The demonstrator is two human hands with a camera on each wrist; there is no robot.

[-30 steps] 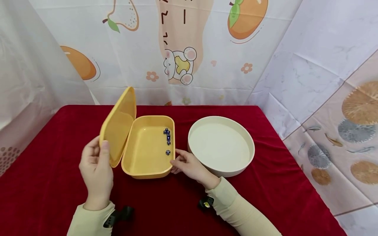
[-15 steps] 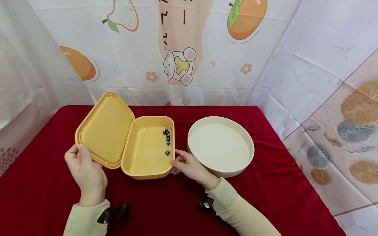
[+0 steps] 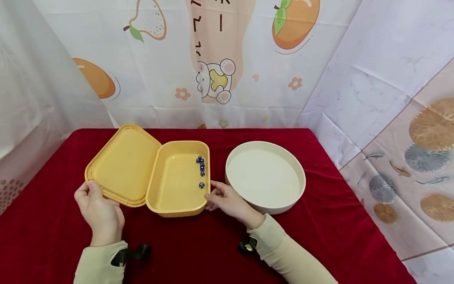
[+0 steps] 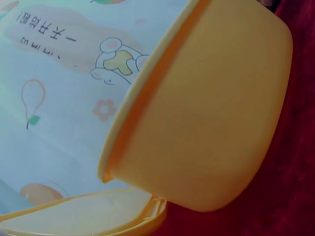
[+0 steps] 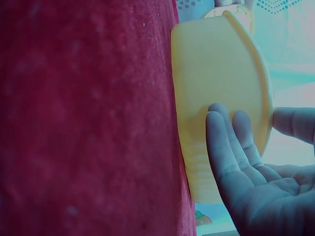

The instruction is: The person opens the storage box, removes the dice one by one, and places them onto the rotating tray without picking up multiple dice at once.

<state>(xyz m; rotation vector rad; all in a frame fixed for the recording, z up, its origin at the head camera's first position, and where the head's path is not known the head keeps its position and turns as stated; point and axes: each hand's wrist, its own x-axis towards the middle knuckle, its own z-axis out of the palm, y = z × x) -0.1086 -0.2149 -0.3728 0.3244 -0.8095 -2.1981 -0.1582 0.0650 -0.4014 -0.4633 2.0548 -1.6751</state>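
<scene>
A yellow lidded plastic box (image 3: 168,183) lies on the red cloth with its lid (image 3: 124,163) swung out to the left. My left hand (image 3: 101,215) pinches the lid's near left corner, thumb on the inner face. On the box's right side, my right hand (image 3: 228,201) holds the wall, thumb at the rim and other fingers against the outside, as the right wrist view shows on the box wall (image 5: 216,69). Several dark blue dice (image 3: 201,165) line the right side inside; one die (image 3: 201,185) sits apart, nearer me. The left wrist view shows the box's outer wall (image 4: 211,108), not my left fingers.
A round cream dish (image 3: 264,177) stands right of the box, close to my right hand. Red cloth (image 3: 198,252) covers the table. A printed white curtain (image 3: 159,90) hangs behind the back edge, and more sheeting (image 3: 372,79) hangs on the right.
The lid has swung from nearly upright out to the left and lower, my left hand moving left and down with it. My right hand, the box and the dice stay in place.
</scene>
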